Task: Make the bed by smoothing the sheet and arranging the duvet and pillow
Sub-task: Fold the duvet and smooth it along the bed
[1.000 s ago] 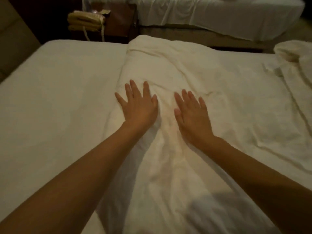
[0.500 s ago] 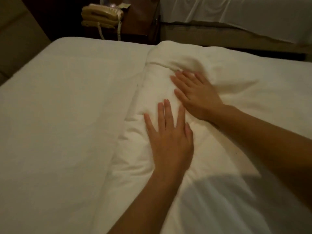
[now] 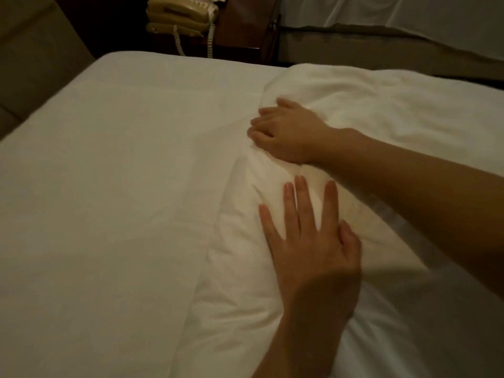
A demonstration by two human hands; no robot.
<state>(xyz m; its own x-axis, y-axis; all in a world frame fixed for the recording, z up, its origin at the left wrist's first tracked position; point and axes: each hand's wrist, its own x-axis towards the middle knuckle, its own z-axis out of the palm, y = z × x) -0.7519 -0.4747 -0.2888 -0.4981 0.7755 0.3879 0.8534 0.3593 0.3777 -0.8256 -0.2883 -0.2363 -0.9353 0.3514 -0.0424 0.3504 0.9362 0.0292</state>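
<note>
My left hand (image 3: 313, 255) lies flat on the rumpled white duvet (image 3: 381, 118); my right hand (image 3: 289, 135) curls its fingers over the duvet's rolled edge.

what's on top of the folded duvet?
Both hands: the left hand is pressed flat with fingers spread; the right hand is farther up, fingers bent at the fold's edge of the duvet. Nothing else sits on it. Whatever lies beneath the duvet is covered.

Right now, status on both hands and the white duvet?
Left hand flat, pressing the folded white padded duvet. Right hand fingers curled over its fold edge. White sheet exposed to the left, smooth. No obstruction seen.
</note>
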